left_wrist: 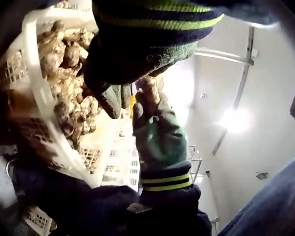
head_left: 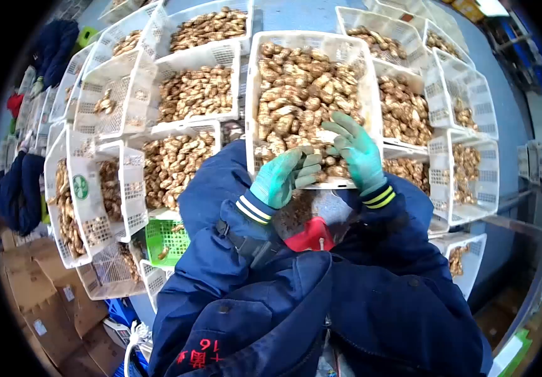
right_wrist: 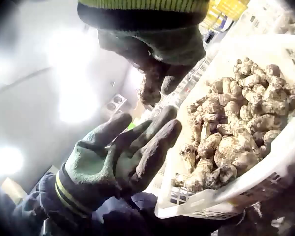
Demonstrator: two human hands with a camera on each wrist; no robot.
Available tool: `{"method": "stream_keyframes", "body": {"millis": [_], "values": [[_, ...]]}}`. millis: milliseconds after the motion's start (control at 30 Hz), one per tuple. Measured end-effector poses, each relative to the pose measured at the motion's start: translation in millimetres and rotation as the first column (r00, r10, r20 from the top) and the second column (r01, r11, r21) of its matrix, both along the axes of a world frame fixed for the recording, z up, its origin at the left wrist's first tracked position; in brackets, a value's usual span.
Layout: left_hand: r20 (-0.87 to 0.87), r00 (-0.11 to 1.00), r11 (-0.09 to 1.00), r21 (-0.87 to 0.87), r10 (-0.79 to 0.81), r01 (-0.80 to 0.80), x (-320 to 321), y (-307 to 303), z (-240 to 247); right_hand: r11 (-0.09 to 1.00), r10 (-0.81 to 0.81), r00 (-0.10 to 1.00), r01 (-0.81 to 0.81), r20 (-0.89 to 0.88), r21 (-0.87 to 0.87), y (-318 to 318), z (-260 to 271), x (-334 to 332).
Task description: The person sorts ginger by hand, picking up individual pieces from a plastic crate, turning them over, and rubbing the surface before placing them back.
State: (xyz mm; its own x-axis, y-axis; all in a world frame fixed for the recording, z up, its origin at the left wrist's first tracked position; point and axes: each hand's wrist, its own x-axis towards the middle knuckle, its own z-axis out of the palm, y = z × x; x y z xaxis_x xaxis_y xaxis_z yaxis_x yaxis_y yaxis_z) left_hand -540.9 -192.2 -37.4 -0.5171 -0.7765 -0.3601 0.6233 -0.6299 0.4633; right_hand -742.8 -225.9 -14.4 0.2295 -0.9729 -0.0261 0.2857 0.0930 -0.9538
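My right hand (head_left: 360, 154), in a green-grey glove, pinches a knobbly brown-and-white mushroom-like piece (left_wrist: 149, 90) between thumb and fingers, above the near end of a white crate (head_left: 376, 119) heaped with similar pieces (head_left: 305, 85). The left hand (head_left: 287, 176), gloved alike, is beside the crate's near left corner, palm turned up and fingers loosely bent, holding nothing. In the right wrist view the left hand (right_wrist: 120, 157) has its fingers extended just below the held piece (right_wrist: 150, 88), apart from it.
White crates (head_left: 195, 60) of similar pieces stand on both sides, some stacked or tilted. A green basket (head_left: 165, 242) is at the lower left, near cardboard boxes (head_left: 38, 283). A metal frame (head_left: 522, 226) stands at the right.
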Motion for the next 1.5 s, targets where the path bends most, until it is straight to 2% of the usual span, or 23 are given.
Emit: {"method": "stream_keyframes", "body": {"millis": [67,100,200,267,333,367,433,467,533,567,600,667,867,933,967,1067,1100,1133,1200,1267,1300,1333,1500], "values": [[-0.121,0.991,0.998,0.011,-0.053,0.055,-17,-6,-2,0.989,-0.074,0.958,0.034,-0.276,-0.147,4,2,10],[-0.185,0.982,0.999,-0.028,-0.032,0.028,-21,-7,0,0.997,-0.021,0.988,0.009,-0.15,-0.081,10,7,14],[-0.163,0.98,0.993,0.009,0.115,-0.115,-13,-9,-8,0.947,-0.008,0.916,-0.122,-0.4,-0.298,10,2,20],[-0.171,0.977,0.985,-0.091,0.127,-0.144,-5,-7,-30,0.989,0.146,0.978,-0.144,-0.149,0.019,12,23,22],[-0.301,0.95,0.975,-0.172,0.087,-0.144,-4,-9,-39,0.965,-0.03,0.951,-0.053,-0.307,-0.259,4,-2,13],[-0.192,0.974,0.978,-0.145,0.12,-0.149,-6,-7,-34,0.957,-0.109,0.93,0.003,-0.35,-0.29,-1,-11,6],[-0.12,0.988,0.99,-0.091,0.094,-0.105,-7,-8,-18,0.931,-0.264,0.863,0.112,-0.43,-0.347,-11,-31,-8],[-0.085,0.993,0.994,-0.065,0.08,-0.085,-7,-10,-11,0.967,-0.239,0.912,0.194,-0.334,-0.163,-11,-47,-11],[-0.115,0.991,0.992,-0.092,0.071,-0.082,-4,-13,-7,0.993,-0.089,0.762,0.021,-0.642,-0.113,-6,-84,-18],[-0.148,0.986,0.99,-0.106,0.079,-0.095,-2,-16,-1,0.959,0.282,0.514,-0.161,-0.81,0.231,-9,-90,-17],[-0.182,0.98,0.987,-0.117,0.086,-0.109,-1,-17,6,0.947,0.278,0.535,-0.294,-0.798,0.132,6,-94,-17],[0.017,0.97,0.959,-0.155,0.241,-0.235,6,-20,12,0.903,0.292,0.229,-0.387,-0.929,0.188,16,-61,3],[0.086,0.888,0.884,-0.18,0.452,-0.432,46,-32,-16,0.924,0.098,0.004,-0.371,-0.995,0.089,28,-56,30],[0.089,0.879,0.875,-0.182,0.469,-0.449,45,-34,-17,0.878,0.35,-0.058,-0.328,-0.935,0.349,17,-47,36],[0.09,0.874,0.87,-0.184,0.477,-0.456,44,-35,-17,0.914,0.228,0.019,-0.349,-0.973,0.207,21,-64,29],[-0.037,0.918,0.913,-0.102,0.394,-0.396,41,-37,-11,0.861,0.481,0.245,-0.315,-0.842,0.4,1,-68,12],[-0.05,0.921,0.916,-0.102,0.386,-0.389,41,-36,-8,0.816,0.574,0.487,-0.278,-0.658,0.506,-5,-92,3],[-0.045,0.909,0.904,-0.093,0.414,-0.416,40,-35,-4,0.872,0.421,0.4,-0.425,-0.814,0.242,-9,-110,-10],[-0.038,0.884,0.88,-0.075,0.466,-0.468,36,-33,3,0.667,-0.022,0.323,-0.7,-0.946,-0.255,-14,-130,-40],[0.006,0.901,0.893,-0.134,0.433,-0.429,36,-31,4,0.795,0.048,0.383,-0.574,-0.922,-0.197,-9,-118,-39],[0.021,0.908,0.899,-0.152,0.418,-0.411,37,-28,-3,0.954,0.283,0.856,-0.203,-0.432,0.222,-8,-116,-30],[0.034,0.915,0.904,-0.169,0.403,-0.392,38,-27,-9,0.673,-0.028,0.979,-0.132,0.204,0.728,-9,-103,-15],[0.294,0.938,0.983,-0.056,0.185,-0.176,13,-19,-17,0.752,0.108,0.913,-0.334,0.394,0.568,-10,-57,-2]]}}
